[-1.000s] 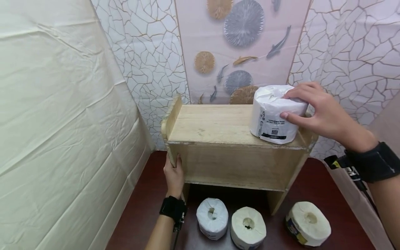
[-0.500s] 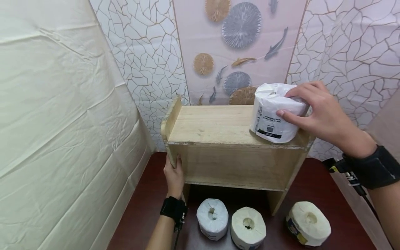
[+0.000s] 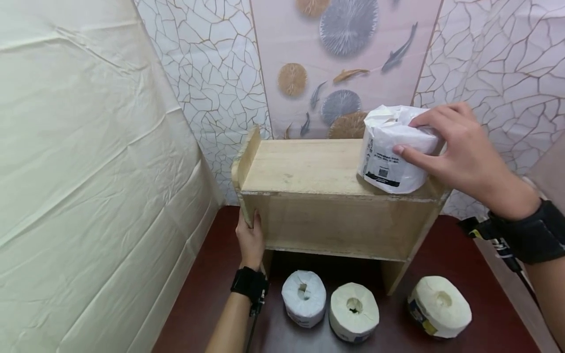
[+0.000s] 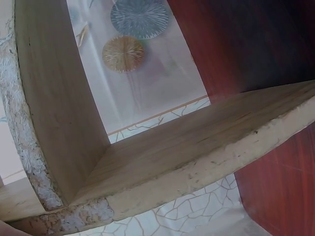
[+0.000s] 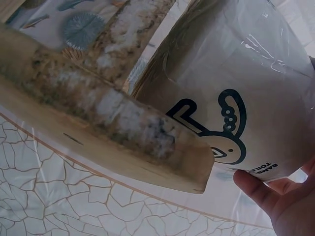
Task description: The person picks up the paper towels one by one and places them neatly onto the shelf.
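Observation:
A wooden shelf (image 3: 304,166) stands on the dark red table, its top board level and its side panels raised at both ends. My left hand (image 3: 250,240) grips the left side panel below the top board. At the top board's right end, my right hand (image 3: 459,147) holds a white wrapped toilet paper roll (image 3: 390,157), thumb on the printed front and fingers over the top. The roll leans slightly. In the right wrist view the same toilet paper roll (image 5: 236,98) shows a cartoon print beside the rough panel edge. Only a sliver of my left hand (image 4: 7,230) shows in the left wrist view.
Before the shelf, a white toilet paper roll (image 3: 303,299) and a cream one (image 3: 354,312) stand side by side on the table (image 3: 198,294). Another cream roll (image 3: 439,307) stands farther right. A pale cloth wall (image 3: 97,186) rises at left; a patterned backdrop (image 3: 212,63) hangs behind.
The roll in my right hand has tilted slightly on the top board, its upper part swinging right. My left hand keeps its grip on the panel. The head view has shifted a little.

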The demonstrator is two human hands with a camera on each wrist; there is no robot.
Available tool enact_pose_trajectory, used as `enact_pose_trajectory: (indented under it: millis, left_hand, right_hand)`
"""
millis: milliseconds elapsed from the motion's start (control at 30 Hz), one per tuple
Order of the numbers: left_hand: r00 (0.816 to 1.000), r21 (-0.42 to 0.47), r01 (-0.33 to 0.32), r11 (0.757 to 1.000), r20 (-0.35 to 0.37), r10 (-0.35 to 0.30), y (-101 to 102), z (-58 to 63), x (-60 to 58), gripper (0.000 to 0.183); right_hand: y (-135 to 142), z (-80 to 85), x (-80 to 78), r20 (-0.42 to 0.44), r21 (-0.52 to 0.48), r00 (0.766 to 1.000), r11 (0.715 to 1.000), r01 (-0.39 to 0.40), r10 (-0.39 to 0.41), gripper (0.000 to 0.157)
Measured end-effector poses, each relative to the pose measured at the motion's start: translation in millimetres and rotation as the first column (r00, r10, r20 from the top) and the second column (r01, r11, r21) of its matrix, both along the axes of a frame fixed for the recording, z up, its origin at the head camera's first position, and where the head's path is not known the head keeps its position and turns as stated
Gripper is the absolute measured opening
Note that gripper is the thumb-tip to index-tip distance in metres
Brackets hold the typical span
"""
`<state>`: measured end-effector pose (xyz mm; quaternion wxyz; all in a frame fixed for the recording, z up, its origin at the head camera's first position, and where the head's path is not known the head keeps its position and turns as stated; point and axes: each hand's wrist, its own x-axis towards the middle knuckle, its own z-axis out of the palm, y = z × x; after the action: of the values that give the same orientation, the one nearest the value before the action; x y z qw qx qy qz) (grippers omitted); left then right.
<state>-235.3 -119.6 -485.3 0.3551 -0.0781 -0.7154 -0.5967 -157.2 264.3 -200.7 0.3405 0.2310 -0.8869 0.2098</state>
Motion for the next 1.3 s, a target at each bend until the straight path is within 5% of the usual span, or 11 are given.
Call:
enact_pose_trajectory:
  millis: [567,1300]
  left_hand:
    - [1.0,0.015,0.004,1.0,0.005,-0.004,13,-0.2,-4.7,0.044]
    - [0.998,-0.022,0.024,0.999,-0.058,-0.025,-1,-2.6,-6.8,0.046]
  right_hand:
    - [-5,5.1,4.7,0.034,0.031,0.997,0.998,0.062,-0.063,0.048]
    - [-23,2.3,-3.2,-0.018,0.042,0.997,0.997,0.071,-0.07,0.049]
